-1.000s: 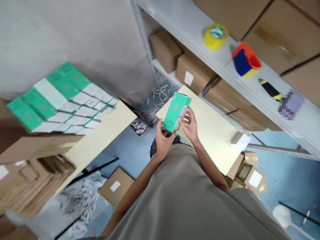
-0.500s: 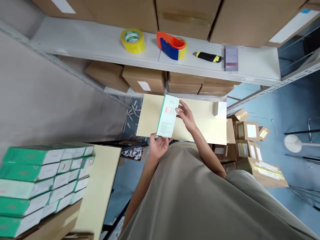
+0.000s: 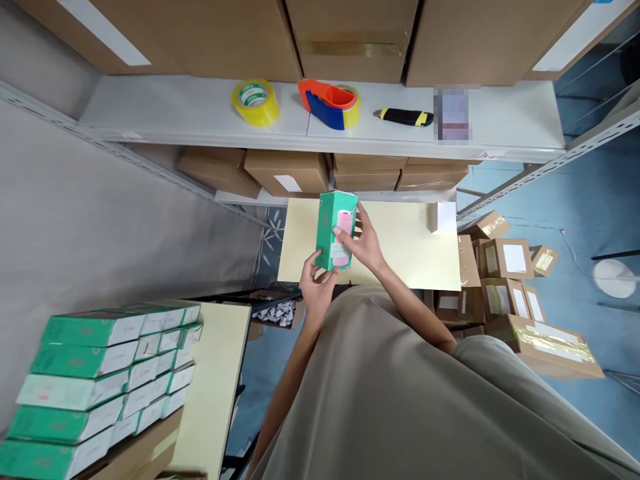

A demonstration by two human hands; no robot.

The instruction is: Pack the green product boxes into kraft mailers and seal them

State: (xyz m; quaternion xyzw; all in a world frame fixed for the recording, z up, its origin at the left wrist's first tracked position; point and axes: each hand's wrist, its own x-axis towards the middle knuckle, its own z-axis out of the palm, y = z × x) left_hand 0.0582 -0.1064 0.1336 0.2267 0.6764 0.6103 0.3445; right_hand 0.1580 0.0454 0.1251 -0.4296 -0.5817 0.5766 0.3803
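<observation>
A green carton (image 3: 327,230) with a pink, phone-like picture on one face is held upright between my two hands, over the cream tabletop (image 3: 405,260). My left hand (image 3: 317,287) grips its lower end, the fingers curled round the bottom edge. My right hand (image 3: 364,243) holds the right side, the thumb lying across the printed face and the fingers behind. At the tabletop's right end stands a small white box (image 3: 443,217), apart from both hands.
Stacked green-and-white cartons (image 3: 65,360) stand at lower left on a side table (image 3: 215,373). The shelf (image 3: 165,107) ahead bears yellow tape (image 3: 256,102), a tape dispenser (image 3: 327,103) and a utility knife (image 3: 405,117). Brown boxes (image 3: 507,259) lie on the floor at right.
The carton has been turned in my hands: its pale text face showed before, now a green side and the pink-pictured face do. My right thumb has moved onto that face. The camera view has shifted slightly.
</observation>
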